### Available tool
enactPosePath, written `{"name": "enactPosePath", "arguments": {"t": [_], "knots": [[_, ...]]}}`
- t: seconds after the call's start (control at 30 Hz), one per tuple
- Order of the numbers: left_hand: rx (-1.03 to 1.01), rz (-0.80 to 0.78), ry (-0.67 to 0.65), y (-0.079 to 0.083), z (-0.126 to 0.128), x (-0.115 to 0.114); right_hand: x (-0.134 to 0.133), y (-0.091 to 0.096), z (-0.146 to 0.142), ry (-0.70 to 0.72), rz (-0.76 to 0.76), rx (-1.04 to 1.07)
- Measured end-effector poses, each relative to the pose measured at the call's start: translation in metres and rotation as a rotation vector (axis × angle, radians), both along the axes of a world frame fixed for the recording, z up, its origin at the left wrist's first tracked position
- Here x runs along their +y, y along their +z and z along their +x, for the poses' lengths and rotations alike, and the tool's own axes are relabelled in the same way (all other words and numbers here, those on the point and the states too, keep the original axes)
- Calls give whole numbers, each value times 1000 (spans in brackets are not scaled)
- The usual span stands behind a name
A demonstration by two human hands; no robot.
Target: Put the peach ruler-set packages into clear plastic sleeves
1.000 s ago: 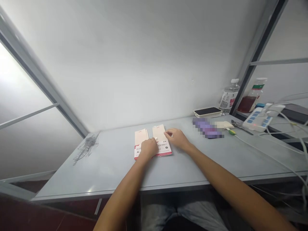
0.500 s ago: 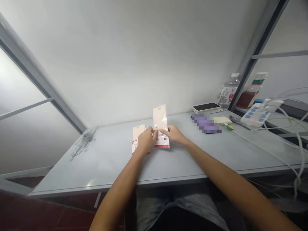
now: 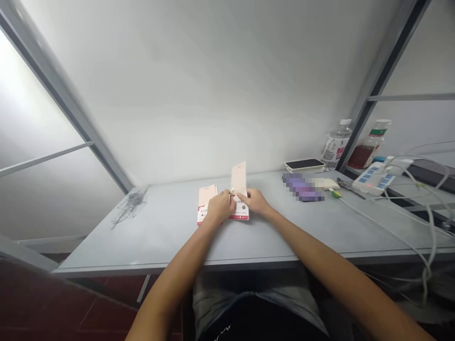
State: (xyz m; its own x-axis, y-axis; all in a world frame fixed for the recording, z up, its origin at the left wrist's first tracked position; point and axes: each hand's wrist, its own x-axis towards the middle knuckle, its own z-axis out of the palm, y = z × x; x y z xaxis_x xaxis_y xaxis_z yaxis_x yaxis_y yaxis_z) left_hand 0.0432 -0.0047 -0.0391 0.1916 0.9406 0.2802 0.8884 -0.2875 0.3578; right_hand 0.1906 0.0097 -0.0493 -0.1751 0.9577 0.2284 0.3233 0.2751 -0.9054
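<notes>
Both hands are on a flat pale-pink packet with a red band and dark print along its lower end. Its upper part rises tilted above my fingers, and its lower edge is at the desk. My left hand grips the left side, fingers curled; my right hand pinches the right side between thumb and fingers. A tiny white spot shows by my left fingertips, too small to name. Just left lies a similar pink packet stack, partly covered by my left hand.
The grey desk meets a white wall. A tangle of dark strands lies at left. At right are a phone, a blurred purple item, a clear bottle, a bottle of red-brown liquid, a power strip and white cables.
The packet's upper part has tilted and now looks shorter and bent at my fingers. My left hand has moved slightly right over its lower part. The camera view has shifted a little.
</notes>
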Motion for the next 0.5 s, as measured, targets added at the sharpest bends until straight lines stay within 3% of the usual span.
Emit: {"name": "enactPosePath", "arguments": {"t": [0.27,0.5], "knots": [[4,-16,-189,4,-9,-2,1,4,1,-50,76,-14],[-11,51,-99,0,-9,6,0,2,-1,72,-14,-19]]}}
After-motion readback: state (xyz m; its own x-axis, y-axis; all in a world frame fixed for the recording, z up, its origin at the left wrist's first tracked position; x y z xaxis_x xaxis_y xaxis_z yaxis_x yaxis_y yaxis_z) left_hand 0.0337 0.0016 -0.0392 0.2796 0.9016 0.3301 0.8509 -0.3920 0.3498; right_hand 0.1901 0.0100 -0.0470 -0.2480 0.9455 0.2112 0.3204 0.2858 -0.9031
